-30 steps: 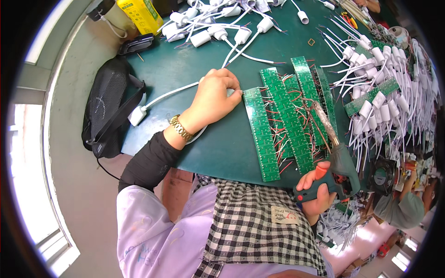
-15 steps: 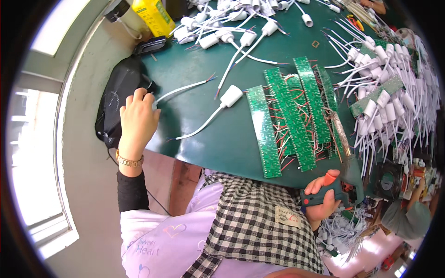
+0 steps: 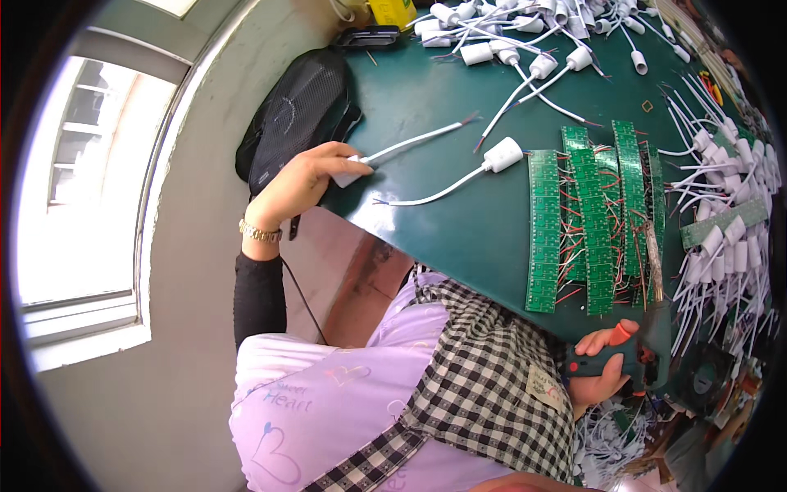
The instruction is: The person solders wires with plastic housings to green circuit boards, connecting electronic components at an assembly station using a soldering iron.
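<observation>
My left hand [image 3: 299, 184] reaches over the table's left edge, fingers closed on the white cylindrical socket [image 3: 351, 174] of a cable lead. The lead's white cable [image 3: 418, 140] runs right across the table to bare wire ends. A second lead with a white socket [image 3: 502, 154] lies to its right, nothing holding it. At the front edge my right hand [image 3: 592, 389] grips a dark green soldering gun [image 3: 589, 365] with an orange trigger. Its nose points away, beside several long green circuit boards [image 3: 598, 246] laid side by side with red and white wires between them.
White leads [image 3: 525, 25] are heaped at the back, and another heap [image 3: 734, 254] covers the right side. A black mesh bag [image 3: 307, 107] sits at the left edge by the wall. A black fan-like box [image 3: 707, 379] stands at lower right.
The view has swung left, so everything appears further right. My left hand stays at the same lead, its wrist turned, and more of the socket shows. My right hand keeps the soldering gun.
</observation>
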Action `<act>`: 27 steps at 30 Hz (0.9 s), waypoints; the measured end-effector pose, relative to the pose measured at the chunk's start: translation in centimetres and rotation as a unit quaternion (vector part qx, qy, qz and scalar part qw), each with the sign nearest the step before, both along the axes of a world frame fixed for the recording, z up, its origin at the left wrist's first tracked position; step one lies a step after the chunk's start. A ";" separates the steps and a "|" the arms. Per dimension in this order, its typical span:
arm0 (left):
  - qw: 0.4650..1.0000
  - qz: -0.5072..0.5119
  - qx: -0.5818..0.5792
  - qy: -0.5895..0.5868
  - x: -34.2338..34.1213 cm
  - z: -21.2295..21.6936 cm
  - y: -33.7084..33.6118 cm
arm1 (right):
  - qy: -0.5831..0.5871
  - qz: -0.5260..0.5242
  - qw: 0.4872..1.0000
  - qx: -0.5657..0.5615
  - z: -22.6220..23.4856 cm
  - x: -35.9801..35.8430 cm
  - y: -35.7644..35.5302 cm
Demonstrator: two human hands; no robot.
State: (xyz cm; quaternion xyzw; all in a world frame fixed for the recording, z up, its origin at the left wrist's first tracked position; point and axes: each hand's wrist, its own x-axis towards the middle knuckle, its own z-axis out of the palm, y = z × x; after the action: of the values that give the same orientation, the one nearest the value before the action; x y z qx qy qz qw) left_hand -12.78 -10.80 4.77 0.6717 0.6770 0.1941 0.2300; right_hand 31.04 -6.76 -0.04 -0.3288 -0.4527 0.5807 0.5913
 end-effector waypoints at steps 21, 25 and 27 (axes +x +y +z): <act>0.934 0.012 0.343 -0.096 0.4 -3.2 6.9 | 0.001 0.025 0.999 -0.034 0.0 -1.1 -1.3; 0.933 -0.007 0.328 -0.146 -0.7 -3.1 9.2 | -0.020 0.036 0.999 -0.029 0.6 -1.6 -1.3; 0.935 -0.048 0.283 -0.207 -1.0 -2.6 9.6 | -0.029 0.033 0.999 -0.025 0.7 -1.5 -1.3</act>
State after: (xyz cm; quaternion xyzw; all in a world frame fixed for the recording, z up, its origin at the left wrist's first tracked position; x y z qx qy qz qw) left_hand -13.78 -1.18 2.20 0.6853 0.4985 0.5015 0.1742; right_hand 29.52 -8.10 0.66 -0.3452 -0.4650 0.6015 0.5503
